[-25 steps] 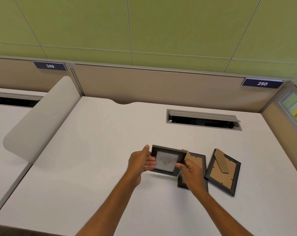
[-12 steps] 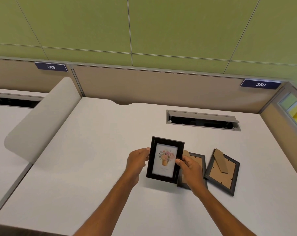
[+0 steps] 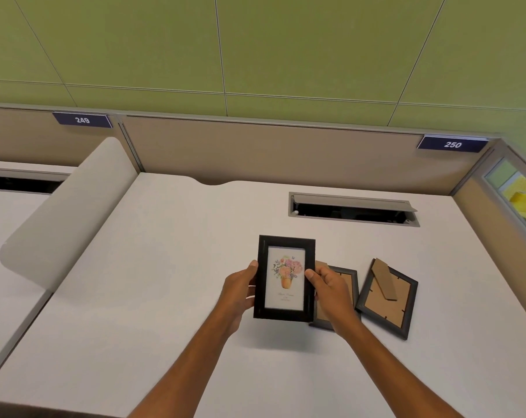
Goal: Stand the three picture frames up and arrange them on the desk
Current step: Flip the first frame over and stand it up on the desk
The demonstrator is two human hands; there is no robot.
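Note:
A black picture frame (image 3: 285, 279) with a flower print is held upright above the white desk (image 3: 165, 297), its picture facing me. My left hand (image 3: 240, 291) grips its left edge and my right hand (image 3: 331, 289) grips its right edge. Two more dark frames lie face down on the desk to the right, brown backs and stands showing. The nearer face-down frame (image 3: 344, 285) is partly hidden behind my right hand. The far-right face-down frame (image 3: 387, 298) lies tilted with its cardboard stand on top.
A cable slot (image 3: 353, 209) with a raised flap is set into the desk behind the frames. A beige partition (image 3: 285, 152) runs along the back and right. A curved divider panel (image 3: 65, 215) stands at the desk's left edge.
The flower frame has been turned from tilted and low over the desk to upright facing me, and raised a little. Both hands stayed on its side edges.

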